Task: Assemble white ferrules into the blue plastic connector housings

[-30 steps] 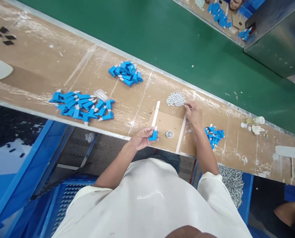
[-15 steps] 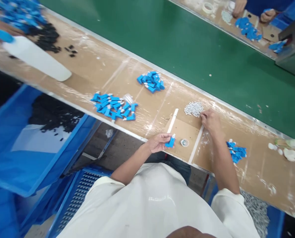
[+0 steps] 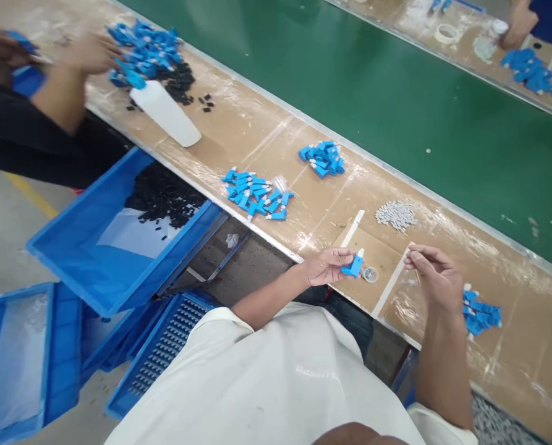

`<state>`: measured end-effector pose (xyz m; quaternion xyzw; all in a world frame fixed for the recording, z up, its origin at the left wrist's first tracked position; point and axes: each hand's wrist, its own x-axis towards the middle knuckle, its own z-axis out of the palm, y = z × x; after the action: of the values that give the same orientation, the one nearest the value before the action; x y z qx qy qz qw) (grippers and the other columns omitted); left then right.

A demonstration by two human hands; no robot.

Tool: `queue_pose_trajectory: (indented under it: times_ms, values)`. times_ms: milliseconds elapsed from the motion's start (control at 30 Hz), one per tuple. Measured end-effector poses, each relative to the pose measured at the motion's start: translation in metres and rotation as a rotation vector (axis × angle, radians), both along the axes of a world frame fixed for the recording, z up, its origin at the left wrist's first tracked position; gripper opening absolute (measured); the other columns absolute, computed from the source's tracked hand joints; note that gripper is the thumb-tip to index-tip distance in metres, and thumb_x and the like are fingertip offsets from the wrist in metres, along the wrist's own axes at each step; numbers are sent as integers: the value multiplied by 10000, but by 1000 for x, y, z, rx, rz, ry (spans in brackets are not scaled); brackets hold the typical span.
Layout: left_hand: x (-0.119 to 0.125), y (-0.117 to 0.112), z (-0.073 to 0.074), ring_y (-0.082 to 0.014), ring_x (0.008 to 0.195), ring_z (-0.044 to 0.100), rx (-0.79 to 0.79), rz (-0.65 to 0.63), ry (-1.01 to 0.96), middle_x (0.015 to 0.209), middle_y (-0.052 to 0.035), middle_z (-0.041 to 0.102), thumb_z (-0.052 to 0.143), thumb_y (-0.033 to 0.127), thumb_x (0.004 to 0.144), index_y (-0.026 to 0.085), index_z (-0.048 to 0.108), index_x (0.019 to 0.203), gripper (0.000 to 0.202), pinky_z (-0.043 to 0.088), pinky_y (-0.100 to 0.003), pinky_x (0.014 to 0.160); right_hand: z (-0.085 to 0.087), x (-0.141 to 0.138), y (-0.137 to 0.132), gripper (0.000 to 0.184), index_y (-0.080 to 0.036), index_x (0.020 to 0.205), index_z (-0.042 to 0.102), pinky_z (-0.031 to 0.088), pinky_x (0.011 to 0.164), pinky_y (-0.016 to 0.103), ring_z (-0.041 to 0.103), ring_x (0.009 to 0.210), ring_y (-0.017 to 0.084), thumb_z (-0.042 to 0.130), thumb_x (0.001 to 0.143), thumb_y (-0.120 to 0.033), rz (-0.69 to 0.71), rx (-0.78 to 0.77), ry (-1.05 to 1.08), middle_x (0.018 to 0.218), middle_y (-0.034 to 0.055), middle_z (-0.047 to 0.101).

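The left hand [image 3: 324,267] holds a small blue plastic connector [image 3: 353,266] with a white tip, its fingers closed around the blue body, just above the near edge of the table [image 3: 266,133]. The right hand [image 3: 436,275] is raised a little to the right of it, thumb and forefinger pinched together; what they pinch is too small to make out. Between the two hands, on a square cardboard pad [image 3: 377,259], sits a small round metal cup [image 3: 369,274], just beside the connector. A white strip [image 3: 352,228] runs along the left edge of the pad.

Beyond the pad, toward the far side, lies a heap of tiny grey-white pieces [image 3: 395,214], apart from both hands. To the right of the right hand, partly hidden by the wrist, is a small cluster of blue connectors [image 3: 482,312]. To the left lie two more blue piles: a larger one [image 3: 256,193] close to the near edge with a clear plastic piece beside it, and a smaller one [image 3: 322,159] farther back. Nothing lies between the two hands except the cup.

Farther left, a white bottle [image 3: 165,113] lies on its side next to scattered black parts [image 3: 183,83] and another blue heap [image 3: 143,49], where another person's hands [image 3: 90,54] are at work. A green conveyor belt [image 3: 350,80] runs along the far side of the table. Below the near edge stand blue crates [image 3: 72,259], one holding black parts.
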<state>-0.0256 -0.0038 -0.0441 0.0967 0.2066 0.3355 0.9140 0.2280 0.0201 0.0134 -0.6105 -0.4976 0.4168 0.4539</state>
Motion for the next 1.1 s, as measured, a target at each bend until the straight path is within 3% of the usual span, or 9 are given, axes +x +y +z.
queue_pose_trajectory:
  times_ms: [133, 267, 667, 1100]
  values:
    - [7, -6, 28, -137, 711, 731, 19, 41, 54, 873, -75, 755, 841, 204, 788, 105, 713, 1012, 277, 577, -192, 621, 19, -37, -46, 379, -213, 800, 754, 601, 538, 244, 693, 578, 138, 944, 615, -484, 2, -106, 300, 714, 15, 742]
    - [17, -10, 40, -119, 682, 706, 64, 52, 82, 812, -37, 735, 934, 271, 682, 115, 712, 944, 377, 568, -184, 617, 29, -53, -61, 391, -206, 787, 748, 604, 539, 225, 689, 562, 125, 963, 605, -477, 23, -151, 421, 686, 8, 738]
    - [24, -17, 39, -131, 708, 711, 197, 34, 221, 833, -35, 750, 965, 427, 617, 134, 725, 943, 500, 565, -235, 700, 32, -53, -69, 389, -197, 770, 748, 592, 524, 248, 683, 533, 139, 966, 600, -471, 56, -164, 402, 640, 5, 730]
    - [21, -18, 48, -104, 668, 650, 178, 32, 231, 784, -25, 717, 968, 420, 601, 127, 734, 890, 474, 529, -220, 666, 32, -58, -76, 326, -219, 819, 777, 584, 515, 258, 673, 544, 137, 910, 689, -487, 40, -52, 324, 682, 2, 726]
